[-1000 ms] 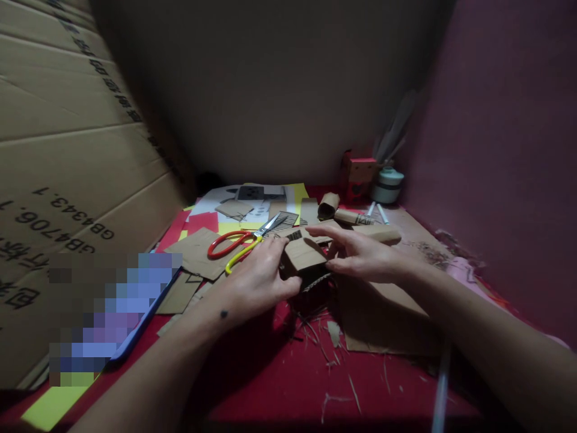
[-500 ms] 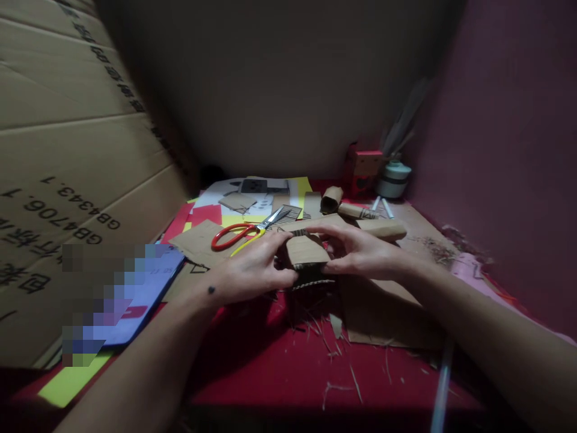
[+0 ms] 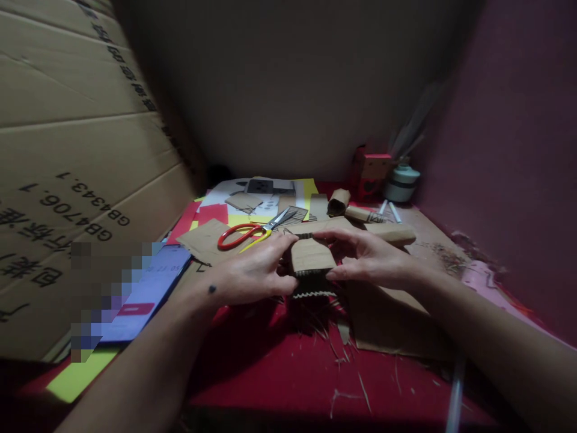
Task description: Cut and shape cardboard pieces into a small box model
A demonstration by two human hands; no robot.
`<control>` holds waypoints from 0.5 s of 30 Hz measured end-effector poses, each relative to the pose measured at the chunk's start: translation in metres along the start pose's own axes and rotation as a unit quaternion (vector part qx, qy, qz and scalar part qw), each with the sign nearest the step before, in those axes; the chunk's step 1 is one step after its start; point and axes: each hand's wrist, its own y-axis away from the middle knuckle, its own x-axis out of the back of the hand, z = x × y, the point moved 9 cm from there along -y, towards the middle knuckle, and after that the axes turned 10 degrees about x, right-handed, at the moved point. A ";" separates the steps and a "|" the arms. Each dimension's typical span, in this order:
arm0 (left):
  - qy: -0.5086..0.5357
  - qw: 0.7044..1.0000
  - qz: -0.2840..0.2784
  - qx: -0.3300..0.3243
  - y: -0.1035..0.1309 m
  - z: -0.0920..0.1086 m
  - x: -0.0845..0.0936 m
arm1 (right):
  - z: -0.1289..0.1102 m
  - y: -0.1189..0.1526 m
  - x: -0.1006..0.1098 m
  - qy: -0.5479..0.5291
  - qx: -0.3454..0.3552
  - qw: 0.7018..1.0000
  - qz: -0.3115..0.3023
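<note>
Between both hands is a small folded piece of corrugated cardboard (image 3: 312, 255), bent into a hollow box-like shape with its open, ridged end facing me. My left hand (image 3: 261, 267) grips its left side, thumb low and fingers at the upper edge. On the opposite side, my right hand (image 3: 365, 255) holds it with the thumb near the lower front corner and the fingers along the top. Scissors (image 3: 238, 236) with red and yellow handles lie just beyond my left hand. A flat cardboard sheet (image 3: 392, 322) rests under my right forearm.
A large cardboard carton (image 3: 90, 150) stands at the left, beside a blue tablet-like device (image 3: 148, 288). Cardboard tubes (image 3: 339, 202), a red box (image 3: 375, 174) and a pale green jar (image 3: 402, 182) are at the back right. Cardboard shreds litter the red tabletop (image 3: 252, 361).
The folded cardboard's open end shows wider, its lower ridged edge a little further from the top. Both hands keep their hold. The whole view has shifted slightly.
</note>
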 end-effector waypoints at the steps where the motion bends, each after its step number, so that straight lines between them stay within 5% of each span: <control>1: -0.006 1.000 0.002 -0.001 0.000 0.001 0.001 | 0.003 0.001 -0.001 0.004 -0.017 1.000 -0.001; 15: -0.024 0.999 -0.013 0.019 0.000 -0.003 0.000 | 0.015 0.002 -0.004 0.019 -0.068 0.997 -0.010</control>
